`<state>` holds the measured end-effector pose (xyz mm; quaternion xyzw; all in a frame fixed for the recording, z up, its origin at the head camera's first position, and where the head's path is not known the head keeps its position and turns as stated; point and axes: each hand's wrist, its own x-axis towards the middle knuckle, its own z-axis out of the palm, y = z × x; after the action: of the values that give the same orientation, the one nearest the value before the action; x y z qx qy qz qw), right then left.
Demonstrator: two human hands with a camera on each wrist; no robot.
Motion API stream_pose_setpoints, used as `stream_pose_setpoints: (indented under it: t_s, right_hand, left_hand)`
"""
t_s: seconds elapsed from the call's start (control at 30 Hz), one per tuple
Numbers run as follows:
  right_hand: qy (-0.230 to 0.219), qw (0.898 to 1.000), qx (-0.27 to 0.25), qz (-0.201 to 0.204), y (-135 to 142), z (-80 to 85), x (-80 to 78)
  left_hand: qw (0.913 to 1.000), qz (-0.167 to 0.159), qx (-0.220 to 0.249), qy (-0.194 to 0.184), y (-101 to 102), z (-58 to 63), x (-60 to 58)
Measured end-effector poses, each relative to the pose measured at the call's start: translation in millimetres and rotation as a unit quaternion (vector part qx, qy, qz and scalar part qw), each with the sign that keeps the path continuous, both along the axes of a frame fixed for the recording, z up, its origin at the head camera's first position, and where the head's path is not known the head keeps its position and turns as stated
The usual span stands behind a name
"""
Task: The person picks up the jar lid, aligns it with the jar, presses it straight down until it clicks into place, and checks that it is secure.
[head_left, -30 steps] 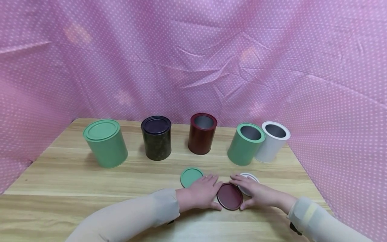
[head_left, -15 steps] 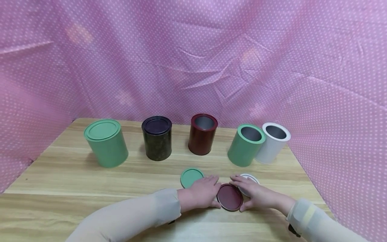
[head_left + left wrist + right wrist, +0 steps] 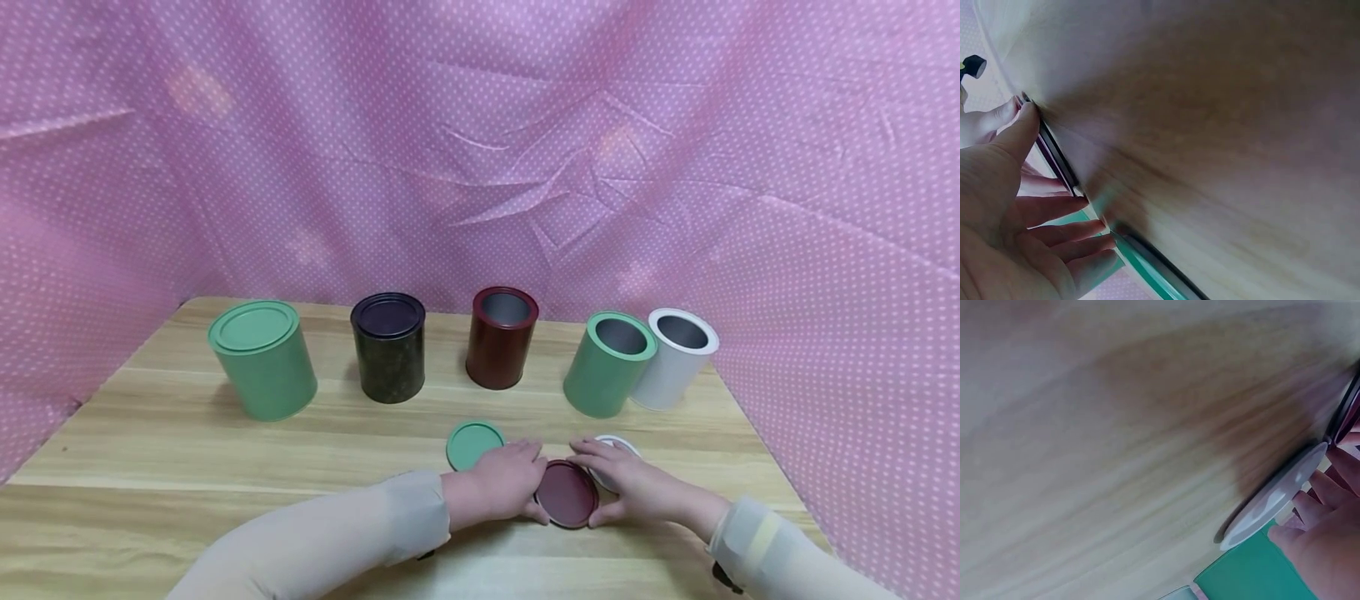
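Note:
A dark red round lid (image 3: 567, 494) lies near the front of the table, between both hands. My left hand (image 3: 502, 483) holds its left side, thumb at the near edge and fingers further back. On the opposite side, my right hand (image 3: 641, 485) grips the rim, with its thumb low and its fingers reaching over a white lid (image 3: 1275, 497). That white lid is partly hidden under the right hand in the head view. A green lid (image 3: 471, 446) lies just beyond the left hand, its near edge covered by it.
Along the back stand a large lidded green can (image 3: 270, 375), a lidded black can (image 3: 392, 362), an uncovered dark red can (image 3: 497, 354), an uncovered green can (image 3: 600, 379) and an uncovered white can (image 3: 663, 375). Pink dotted cloth (image 3: 480, 150) hangs behind the wooden table (image 3: 225, 458).
Very little differs. The dark red lid and my right thumb sit slightly further left, and the head view has shifted a bit. Both hands stay at the lid's sides.

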<state>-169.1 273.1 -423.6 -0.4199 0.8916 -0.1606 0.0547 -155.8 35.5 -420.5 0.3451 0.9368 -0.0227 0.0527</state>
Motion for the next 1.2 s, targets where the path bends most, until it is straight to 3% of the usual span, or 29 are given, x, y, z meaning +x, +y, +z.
stream_pose_setpoints:
  t_s: [0.63, 0.9, 1.2]
  right_hand:
    - [0.024, 1.000, 0.006, -0.008, -2, -7.0, -1.5]
    - [0.003, 1.000, -0.011, -0.010, -1, -4.1, -3.2]
    - [0.025, 0.998, -0.060, 0.008, 2, -3.5, -3.2]
  left_hand:
    - [0.9999, 0.010, -0.010, -0.004, 1, 0.5, -2.4]
    - [0.9994, 0.008, 0.027, -0.022, -4, 2.2, -7.3]
    - [0.9949, -0.037, 0.090, -0.027, -13, 1.8, -14.4]
